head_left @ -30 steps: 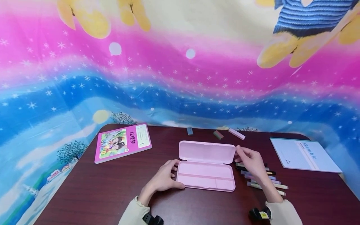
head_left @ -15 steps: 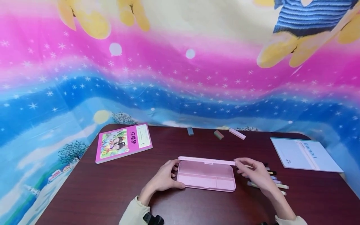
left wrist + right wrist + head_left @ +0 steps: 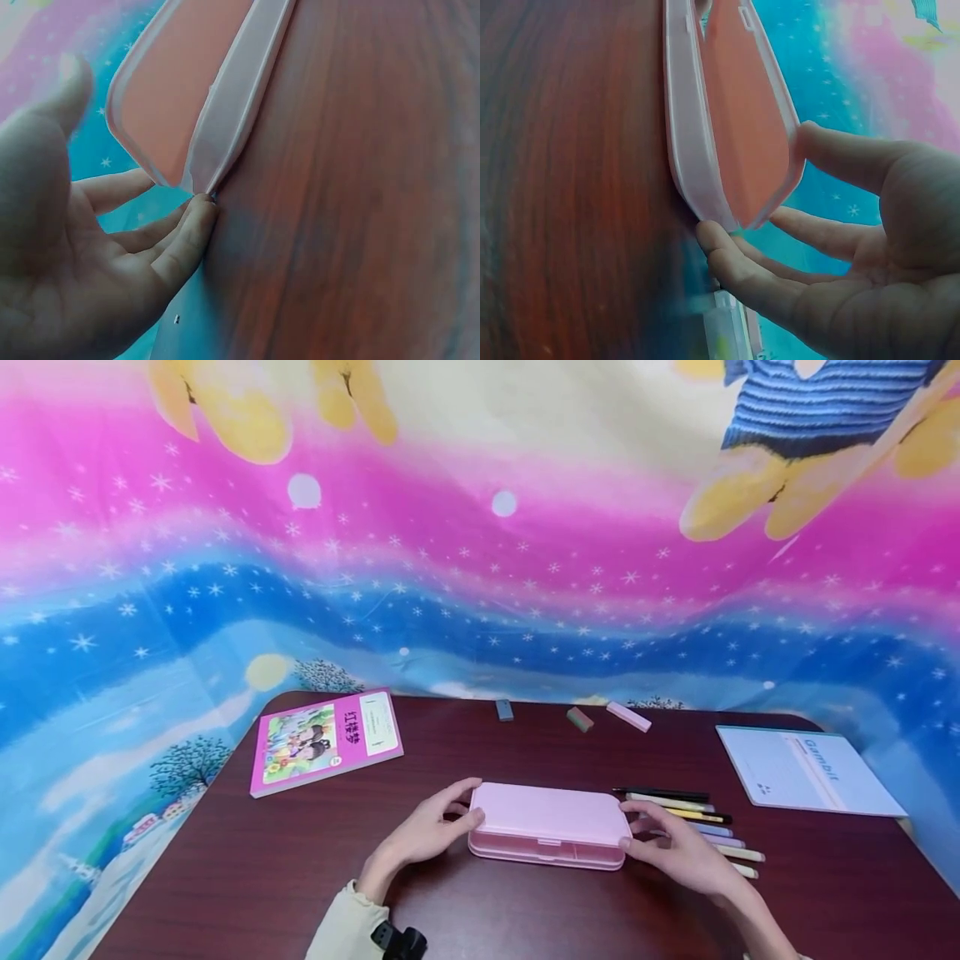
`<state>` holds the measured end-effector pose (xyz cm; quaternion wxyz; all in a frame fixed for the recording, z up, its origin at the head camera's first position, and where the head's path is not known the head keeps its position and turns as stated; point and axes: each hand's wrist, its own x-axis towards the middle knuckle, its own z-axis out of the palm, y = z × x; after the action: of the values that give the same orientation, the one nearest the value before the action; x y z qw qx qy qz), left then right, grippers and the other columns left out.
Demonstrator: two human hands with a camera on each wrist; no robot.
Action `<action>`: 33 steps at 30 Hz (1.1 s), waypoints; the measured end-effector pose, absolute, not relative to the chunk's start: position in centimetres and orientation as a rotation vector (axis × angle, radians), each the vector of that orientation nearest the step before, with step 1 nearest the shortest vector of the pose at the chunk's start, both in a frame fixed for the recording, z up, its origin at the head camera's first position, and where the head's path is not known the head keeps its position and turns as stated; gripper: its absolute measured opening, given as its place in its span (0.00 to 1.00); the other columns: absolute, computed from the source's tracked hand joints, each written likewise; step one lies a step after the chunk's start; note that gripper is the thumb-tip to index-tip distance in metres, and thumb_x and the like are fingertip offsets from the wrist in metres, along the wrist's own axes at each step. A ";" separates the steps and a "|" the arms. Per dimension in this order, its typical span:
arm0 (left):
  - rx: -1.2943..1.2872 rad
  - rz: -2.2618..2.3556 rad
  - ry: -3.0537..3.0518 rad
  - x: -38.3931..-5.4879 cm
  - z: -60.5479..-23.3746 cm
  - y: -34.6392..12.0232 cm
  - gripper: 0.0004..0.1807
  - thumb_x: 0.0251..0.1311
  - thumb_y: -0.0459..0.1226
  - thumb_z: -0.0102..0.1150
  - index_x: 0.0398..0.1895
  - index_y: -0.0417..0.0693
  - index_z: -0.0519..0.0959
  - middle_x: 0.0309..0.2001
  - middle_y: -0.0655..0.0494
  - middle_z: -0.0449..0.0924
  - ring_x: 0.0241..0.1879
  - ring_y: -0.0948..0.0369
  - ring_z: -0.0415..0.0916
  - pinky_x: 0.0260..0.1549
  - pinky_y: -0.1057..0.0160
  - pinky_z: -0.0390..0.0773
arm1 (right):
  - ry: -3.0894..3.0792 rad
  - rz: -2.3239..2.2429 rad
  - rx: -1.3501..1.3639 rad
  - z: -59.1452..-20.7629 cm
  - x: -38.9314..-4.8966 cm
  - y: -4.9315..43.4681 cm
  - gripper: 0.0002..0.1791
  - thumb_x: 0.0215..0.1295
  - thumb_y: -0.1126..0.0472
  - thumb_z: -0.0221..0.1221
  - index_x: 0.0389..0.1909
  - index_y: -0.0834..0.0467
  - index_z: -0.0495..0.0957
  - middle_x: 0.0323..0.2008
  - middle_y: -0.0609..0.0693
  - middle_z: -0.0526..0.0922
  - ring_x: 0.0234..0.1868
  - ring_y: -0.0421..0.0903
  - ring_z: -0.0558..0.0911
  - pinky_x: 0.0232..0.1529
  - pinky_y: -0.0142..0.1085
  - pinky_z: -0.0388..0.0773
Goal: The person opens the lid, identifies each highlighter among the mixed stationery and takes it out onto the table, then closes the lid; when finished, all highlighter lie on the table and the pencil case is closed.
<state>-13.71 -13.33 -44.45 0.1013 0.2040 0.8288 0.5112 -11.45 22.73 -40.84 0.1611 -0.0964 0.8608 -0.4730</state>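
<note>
A pink plastic pencil case (image 3: pixel 551 814) lies on the dark wooden table with its lid tilted down and a gap along the front. At its left end, my left hand (image 3: pixel 427 831) touches a corner near the hinge with its fingertips; the thumb (image 3: pixel 69 82) stands apart from the lid in the left wrist view. My right hand (image 3: pixel 678 852) holds the right end, thumb on the lid's edge (image 3: pixel 795 150) and other fingers against the base and hinge side. Several pens and markers (image 3: pixel 738 853) lie beside the case, partly hidden by the right hand.
Along the table's back edge lie a blue-grey eraser (image 3: pixel 504 710), a green and brown eraser (image 3: pixel 580 719) and a pale pink bar (image 3: pixel 628 717). A pink book (image 3: pixel 326 742) lies at the left, a white notebook (image 3: pixel 810 770) at the right. A printed cloth (image 3: pixel 480 568) hangs behind.
The lid has swung from wide open down toward the base, moved by the right hand. The left thumb has lifted from the base's front corner up beside the lid.
</note>
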 end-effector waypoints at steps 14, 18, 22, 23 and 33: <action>0.571 1.473 2.441 -13.7 -43.9 -13.7 0.29 0.56 0.42 0.67 0.62 0.47 0.72 0.48 0.45 0.75 0.38 0.60 0.81 0.33 0.64 0.79 | 2.473 -1.417 -0.250 -41.8 -11.3 22.0 0.26 0.62 0.59 0.64 0.59 0.61 0.71 0.56 0.63 0.74 0.51 0.56 0.78 0.42 0.39 0.79; 0.524 1.495 2.446 -13.6 -43.8 -13.7 0.31 0.50 0.40 0.72 0.60 0.47 0.74 0.49 0.44 0.74 0.34 0.62 0.81 0.25 0.64 0.78 | 2.565 -1.401 -0.203 -42.1 -11.3 21.4 0.23 0.59 0.63 0.66 0.55 0.59 0.75 0.54 0.61 0.77 0.47 0.52 0.81 0.40 0.38 0.80; 0.493 1.525 2.451 -13.6 -43.8 -13.5 0.31 0.47 0.38 0.74 0.58 0.47 0.76 0.47 0.45 0.76 0.33 0.62 0.80 0.25 0.64 0.78 | 2.600 -1.397 -0.154 -42.2 -11.2 21.1 0.22 0.57 0.64 0.67 0.54 0.58 0.76 0.52 0.60 0.78 0.43 0.50 0.83 0.38 0.38 0.81; 0.483 1.536 2.449 -13.6 -43.9 -13.5 0.31 0.47 0.37 0.74 0.58 0.47 0.76 0.46 0.45 0.76 0.32 0.62 0.80 0.25 0.65 0.77 | 2.603 -1.397 -0.146 -42.2 -11.1 21.1 0.22 0.57 0.64 0.67 0.54 0.58 0.77 0.52 0.60 0.78 0.43 0.50 0.83 0.39 0.39 0.81; 0.475 1.548 2.479 -13.5 -43.9 -13.2 0.31 0.43 0.36 0.76 0.55 0.46 0.79 0.45 0.46 0.77 0.34 0.61 0.79 0.31 0.67 0.78 | 2.653 -1.400 -0.115 -42.3 -11.1 20.7 0.22 0.56 0.69 0.65 0.53 0.58 0.78 0.52 0.61 0.79 0.43 0.51 0.83 0.39 0.39 0.81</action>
<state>-13.52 -13.15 -43.89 0.0902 0.1597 0.8338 0.5207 -11.09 20.74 -42.33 0.0697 -0.0381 0.8816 -0.4652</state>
